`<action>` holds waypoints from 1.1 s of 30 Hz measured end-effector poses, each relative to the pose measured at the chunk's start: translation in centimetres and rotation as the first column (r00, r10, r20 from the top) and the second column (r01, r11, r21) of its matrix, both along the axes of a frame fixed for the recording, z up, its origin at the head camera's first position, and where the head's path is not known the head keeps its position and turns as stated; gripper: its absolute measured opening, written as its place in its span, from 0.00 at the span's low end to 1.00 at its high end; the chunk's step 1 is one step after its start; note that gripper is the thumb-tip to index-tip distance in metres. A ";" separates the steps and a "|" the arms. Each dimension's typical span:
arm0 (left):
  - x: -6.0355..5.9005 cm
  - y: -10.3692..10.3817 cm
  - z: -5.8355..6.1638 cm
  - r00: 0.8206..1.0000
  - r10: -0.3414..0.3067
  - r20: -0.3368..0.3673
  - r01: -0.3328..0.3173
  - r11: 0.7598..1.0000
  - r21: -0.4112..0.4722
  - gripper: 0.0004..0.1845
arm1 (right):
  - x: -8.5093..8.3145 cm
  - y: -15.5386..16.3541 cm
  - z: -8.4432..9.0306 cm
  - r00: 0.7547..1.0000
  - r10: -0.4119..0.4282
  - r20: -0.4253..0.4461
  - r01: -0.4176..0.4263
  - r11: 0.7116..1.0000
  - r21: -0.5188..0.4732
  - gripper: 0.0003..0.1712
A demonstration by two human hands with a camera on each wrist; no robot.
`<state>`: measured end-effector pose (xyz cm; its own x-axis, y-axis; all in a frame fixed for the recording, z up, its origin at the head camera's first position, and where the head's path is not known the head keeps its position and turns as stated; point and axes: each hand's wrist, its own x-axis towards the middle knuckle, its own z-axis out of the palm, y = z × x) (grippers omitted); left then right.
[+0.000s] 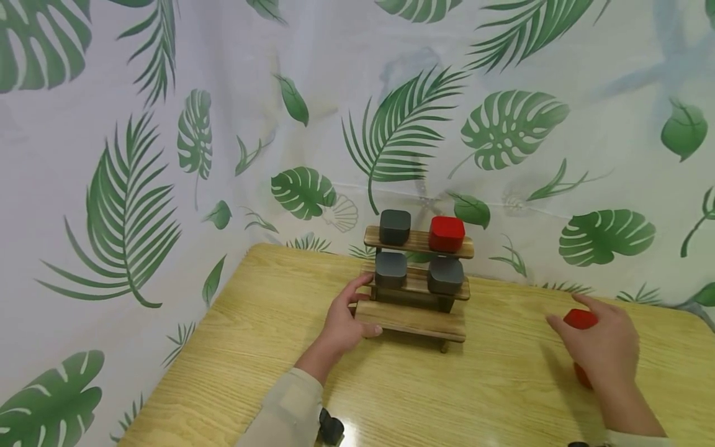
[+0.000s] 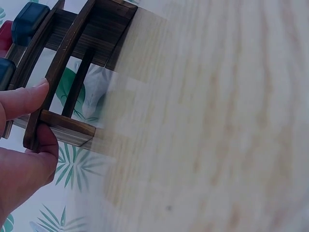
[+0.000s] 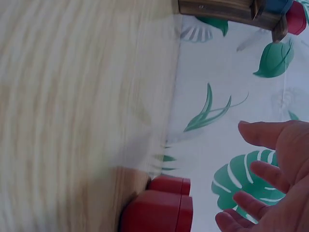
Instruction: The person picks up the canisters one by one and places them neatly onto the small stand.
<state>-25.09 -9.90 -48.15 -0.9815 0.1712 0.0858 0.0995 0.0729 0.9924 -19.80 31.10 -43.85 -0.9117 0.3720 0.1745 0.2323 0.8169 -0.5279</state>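
Observation:
My left hand (image 1: 343, 320) grips the left end of a three-step wooden display stand (image 1: 410, 318). The left wrist view puts the thumb (image 2: 24, 100) and a curled finger (image 2: 47, 140) on either side of one step's end. Dark grey rounded boxes (image 1: 395, 227) and a red box (image 1: 447, 233) sit on the upper two steps; the lowest step is bare. Off to the right, my right hand (image 1: 606, 341) hovers above two red boxes (image 1: 581, 318), partly covering them. Its fingers are spread and loosely bent in the right wrist view, apart from the red boxes (image 3: 157, 212).
The wooden table (image 1: 268, 347) carries the stand and the red boxes. A leaf-print cloth (image 1: 313, 136) hangs behind the table and along its left side. The stand's back is close to this cloth.

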 end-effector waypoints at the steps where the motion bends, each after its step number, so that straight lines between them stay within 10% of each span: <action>1: 0.0 0.0 0.1 1.000 -0.003 0.002 0.003 1.000 0.003 0.55 | -0.1 0.3 -0.1 1.000 0.006 0.013 -0.006 1.000 0.005 0.42; 33: -0.3 -0.3 -0.3 0.999 -0.031 0.016 0.030 0.999 0.038 0.59 | -2.0 4.3 -1.6 0.968 0.042 0.248 -0.045 0.999 0.008 0.42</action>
